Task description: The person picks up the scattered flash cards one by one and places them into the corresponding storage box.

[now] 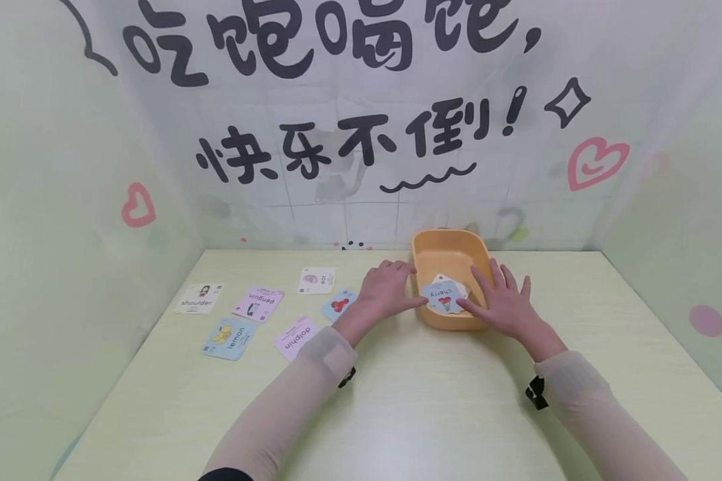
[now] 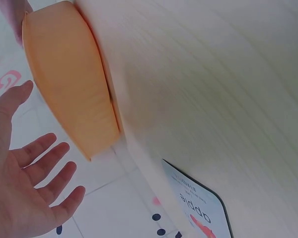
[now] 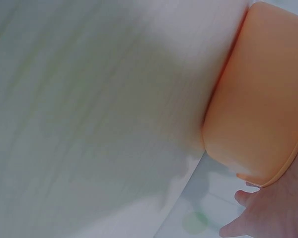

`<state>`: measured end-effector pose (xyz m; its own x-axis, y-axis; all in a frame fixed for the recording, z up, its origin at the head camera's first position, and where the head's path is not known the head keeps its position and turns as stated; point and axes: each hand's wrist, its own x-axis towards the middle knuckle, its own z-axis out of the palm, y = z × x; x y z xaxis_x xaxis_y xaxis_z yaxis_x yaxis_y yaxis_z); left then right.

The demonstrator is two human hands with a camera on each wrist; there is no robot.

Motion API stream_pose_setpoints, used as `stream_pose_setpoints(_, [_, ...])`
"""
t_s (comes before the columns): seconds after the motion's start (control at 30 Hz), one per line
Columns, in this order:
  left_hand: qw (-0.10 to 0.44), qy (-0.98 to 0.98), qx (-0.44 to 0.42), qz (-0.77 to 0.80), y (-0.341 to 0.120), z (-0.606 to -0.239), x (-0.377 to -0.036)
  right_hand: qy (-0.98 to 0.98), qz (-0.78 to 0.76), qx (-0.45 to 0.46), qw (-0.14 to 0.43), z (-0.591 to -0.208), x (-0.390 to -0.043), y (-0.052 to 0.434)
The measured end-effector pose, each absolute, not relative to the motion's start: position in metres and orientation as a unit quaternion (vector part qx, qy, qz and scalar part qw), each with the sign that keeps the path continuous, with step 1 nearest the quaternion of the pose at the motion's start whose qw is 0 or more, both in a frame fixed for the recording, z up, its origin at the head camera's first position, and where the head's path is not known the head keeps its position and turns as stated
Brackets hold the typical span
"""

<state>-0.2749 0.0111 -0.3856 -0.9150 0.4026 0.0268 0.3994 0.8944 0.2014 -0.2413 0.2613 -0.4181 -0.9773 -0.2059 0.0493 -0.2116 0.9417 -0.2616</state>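
An orange bin (image 1: pixel 455 321) stands near the back of the table, with a blue cherry card (image 1: pixel 442 298) lying over a white card inside it. My left hand (image 1: pixel 386 291) is at the bin's left side, thumb and fingertips near the rim and nothing in its grasp. In the left wrist view the fingers of that hand (image 2: pixel 30 183) are spread beside the bin wall. My right hand (image 1: pixel 508 306) reaches over the right rim, its thumb and index finger above the inside and the other fingers spread outside. The right wrist view shows this hand (image 3: pixel 278 210) overlapping the rim.
Picture cards lie on the table to the left: shoulder (image 1: pixel 198 299), penguin (image 1: pixel 259 304), lemon (image 1: pixel 228 338), dolphin (image 1: pixel 296 336) and ear (image 1: pixel 317 280). An apple card (image 1: pixel 338 304) is partly covered by the left forearm. A printed wall sheet (image 1: pixel 349 227) rises behind the table's back edge.
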Motion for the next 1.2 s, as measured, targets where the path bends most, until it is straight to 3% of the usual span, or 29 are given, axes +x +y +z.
stream_pose_setpoints(1.2, [0.016, 0.975, 0.193, 0.112, -0.028, -0.389, -0.269, -0.985, 0.139, 0.105, 0.006, -0.419, -0.242, 0.263])
